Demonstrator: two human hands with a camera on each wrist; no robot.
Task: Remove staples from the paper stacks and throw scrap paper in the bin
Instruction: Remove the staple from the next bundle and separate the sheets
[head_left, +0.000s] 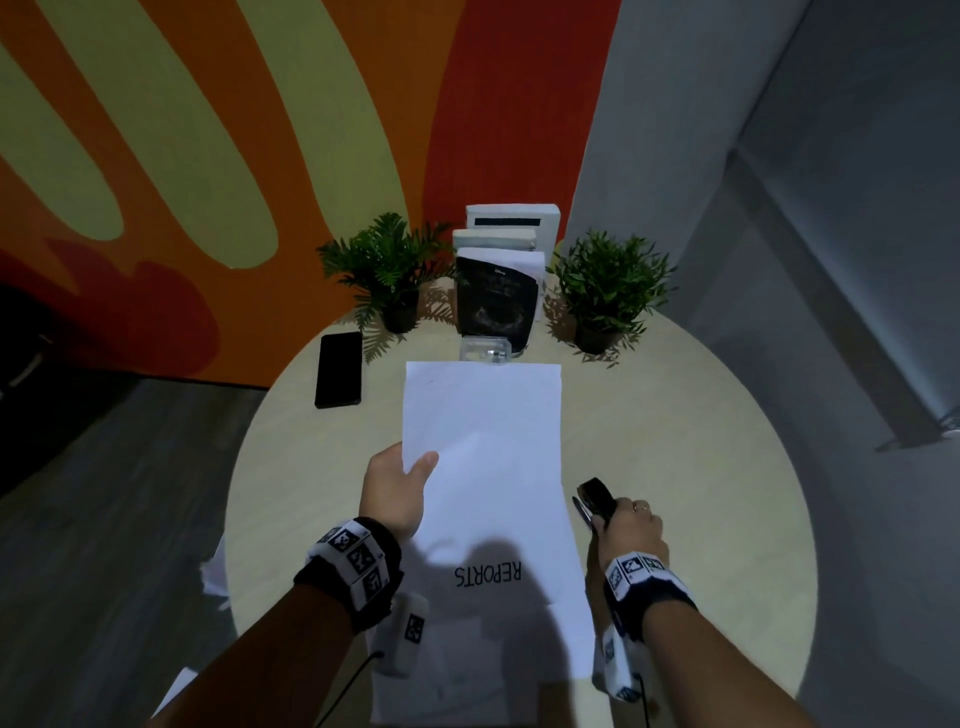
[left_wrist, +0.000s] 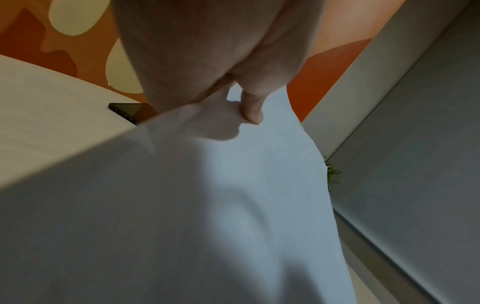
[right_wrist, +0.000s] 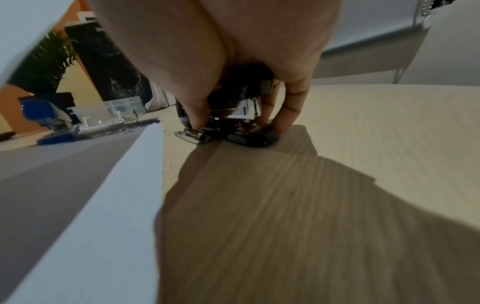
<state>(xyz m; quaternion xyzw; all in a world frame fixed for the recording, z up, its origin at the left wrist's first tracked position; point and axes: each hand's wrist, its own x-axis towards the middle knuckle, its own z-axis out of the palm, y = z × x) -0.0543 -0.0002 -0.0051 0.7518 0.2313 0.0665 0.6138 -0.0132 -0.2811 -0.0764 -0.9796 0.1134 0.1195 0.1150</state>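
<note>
Head view gives the full layout: round table (head_left: 727, 415), white paper sheet (head_left: 483, 441) lifted over its middle, left hand (head_left: 395, 488) on the sheet's left edge, right hand (head_left: 631, 530) just beside the right edge.

Left wrist view adds the grip detail: thumb on top of the sheet (left_wrist: 233, 205), other fingers hidden beneath, so the hand (left_wrist: 207, 61) pinches the paper. Same view catches a corner of the black phone (left_wrist: 130, 109) under the sheet's edge; head view shows the phone (head_left: 338, 370) lying flat, left of the paper.

Right wrist view shows what the head view cannot: the right hand (right_wrist: 221, 51) has its fingers curled round a black and chrome staple remover (right_wrist: 233, 123), its tip touching the tabletop (right_wrist: 363, 144). It also shows a blue stapler (right_wrist: 55, 131) and a clear plastic holder (right_wrist: 109, 111) behind the paper (right_wrist: 91, 195). In the head view the remover (head_left: 595, 501) sticks forward out of the fist.

Lower sheet (head_left: 488, 613) lies on the table under the held one, between the two wrists. Printed on it, upside down to the camera: "REPORTS".

Back of table: two potted plants (head_left: 387, 270), a dark card (head_left: 493, 296) in a stand between them, white boxes (head_left: 511, 221) behind. Text on the card is too small to read.
</note>
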